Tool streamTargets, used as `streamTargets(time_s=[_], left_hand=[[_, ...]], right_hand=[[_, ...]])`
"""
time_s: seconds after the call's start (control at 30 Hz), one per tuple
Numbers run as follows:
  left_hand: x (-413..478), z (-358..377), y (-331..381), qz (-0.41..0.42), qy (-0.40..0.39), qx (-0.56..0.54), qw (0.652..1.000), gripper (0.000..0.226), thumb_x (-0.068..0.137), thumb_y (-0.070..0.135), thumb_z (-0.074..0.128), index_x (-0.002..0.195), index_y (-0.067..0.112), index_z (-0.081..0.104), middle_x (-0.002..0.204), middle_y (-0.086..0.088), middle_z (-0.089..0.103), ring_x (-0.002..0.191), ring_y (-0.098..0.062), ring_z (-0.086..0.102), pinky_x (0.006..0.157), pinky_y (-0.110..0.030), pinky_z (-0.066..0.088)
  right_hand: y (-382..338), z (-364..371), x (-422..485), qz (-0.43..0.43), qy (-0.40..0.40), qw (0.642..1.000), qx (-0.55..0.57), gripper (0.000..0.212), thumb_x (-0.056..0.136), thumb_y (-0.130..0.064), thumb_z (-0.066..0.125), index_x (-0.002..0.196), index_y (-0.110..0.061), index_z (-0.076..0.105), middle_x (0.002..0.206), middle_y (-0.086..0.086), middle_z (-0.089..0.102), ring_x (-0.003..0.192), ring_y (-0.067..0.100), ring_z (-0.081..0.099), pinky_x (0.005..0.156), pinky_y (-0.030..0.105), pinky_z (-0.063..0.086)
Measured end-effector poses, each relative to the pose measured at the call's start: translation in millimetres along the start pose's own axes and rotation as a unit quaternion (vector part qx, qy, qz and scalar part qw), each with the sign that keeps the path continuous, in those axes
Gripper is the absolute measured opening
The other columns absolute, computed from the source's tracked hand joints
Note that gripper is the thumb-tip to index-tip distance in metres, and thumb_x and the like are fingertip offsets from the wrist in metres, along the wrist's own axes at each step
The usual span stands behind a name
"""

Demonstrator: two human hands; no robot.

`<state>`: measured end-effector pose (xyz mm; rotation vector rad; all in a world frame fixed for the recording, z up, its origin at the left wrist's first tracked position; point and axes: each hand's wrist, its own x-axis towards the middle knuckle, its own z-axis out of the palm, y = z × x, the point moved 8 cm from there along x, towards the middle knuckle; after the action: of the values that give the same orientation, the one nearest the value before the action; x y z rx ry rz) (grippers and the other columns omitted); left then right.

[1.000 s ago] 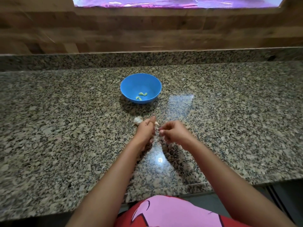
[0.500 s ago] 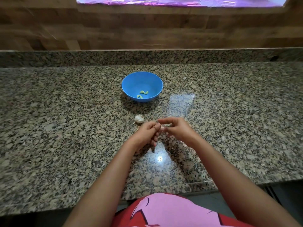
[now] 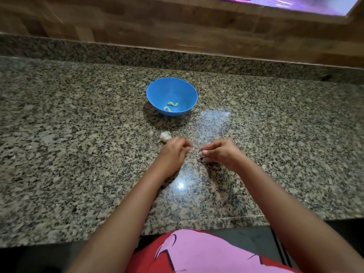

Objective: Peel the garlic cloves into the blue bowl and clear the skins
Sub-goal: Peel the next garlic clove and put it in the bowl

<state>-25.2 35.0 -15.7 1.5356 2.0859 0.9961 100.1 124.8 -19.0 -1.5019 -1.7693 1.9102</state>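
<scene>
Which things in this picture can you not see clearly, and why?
Head view only.
Left hand: curled fingers hide whether it holds anything.
Pale piece pinched by right hand: too small to tell clove from skin.
Cloves in blue bowl: too small to count.
Window: cut off by top edge, blurred.
</scene>
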Motion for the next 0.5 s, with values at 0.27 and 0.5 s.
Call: streamTargets(time_s=[0.27,0.5], left_hand=[[-18.1,19.9,-4.6,0.051,-0.009,0.156,0.986,0.043,0.098,0.038,0.036,0.137,0.02,0.045,0.143,0.003,0.044,0.134,-0.013,0.033,0.111,-0.031,0.017],[-19.2,19.4,-4.4,0.044,-0.016,0.152,0.987,0.044,0.1,0.038,0.032,0.139,0.022,0.042,0.147,0.005,0.039,0.138,-0.011,0.028,0.112,-0.03,0.014]], right_hand=[[-3.4,-2.6,6.7,0.037,0.043,0.987,-0.149,0.01,0.074,0.003,0.07,0.083,0.0,0.068,0.089,0.014,0.07,0.084,0.022,0.069,0.081,0.032,0.055],[-14.4,5.0,7.8,0.009,0.035,0.955,-0.293,0.006,0.074,0.002,0.071,0.076,-0.004,0.069,0.08,0.008,0.069,0.076,0.015,0.067,0.073,0.027,0.057]])
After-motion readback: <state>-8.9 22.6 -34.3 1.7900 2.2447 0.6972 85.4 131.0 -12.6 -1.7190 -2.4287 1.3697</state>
